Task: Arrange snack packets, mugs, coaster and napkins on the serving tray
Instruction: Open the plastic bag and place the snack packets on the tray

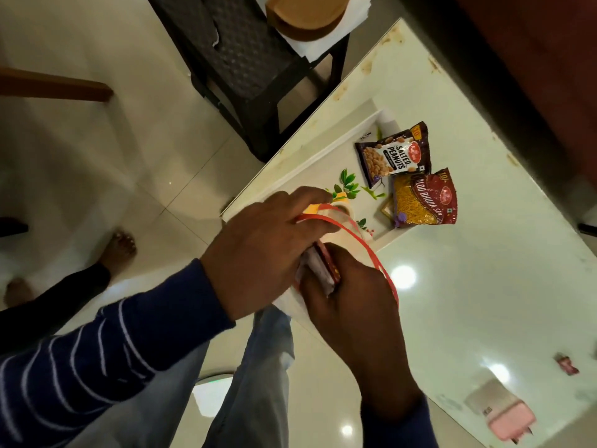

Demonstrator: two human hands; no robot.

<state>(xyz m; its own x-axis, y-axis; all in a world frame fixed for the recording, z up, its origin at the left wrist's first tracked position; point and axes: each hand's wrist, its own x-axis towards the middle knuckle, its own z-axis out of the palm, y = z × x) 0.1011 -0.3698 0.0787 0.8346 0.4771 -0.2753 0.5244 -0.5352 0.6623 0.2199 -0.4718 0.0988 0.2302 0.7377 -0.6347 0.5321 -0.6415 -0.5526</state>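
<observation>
Left hand (258,250) fingers curled on red-rimmed bag (365,244); right hand (349,305) pinching packet (318,270); two packets on tray (326,156).

Both hands, left hand (258,240) and right hand (349,295), grip a red-handled bag (371,250) beside two snack packets (423,197).

I am seeing a glossy white desk (468,253) reflecting ceiling lights, standing over pale polished floor tiles (113,156). A dark plastic stool (245,69) is sitting just beside its far edge, and a wooden beam (55,85) is jutting in.
</observation>
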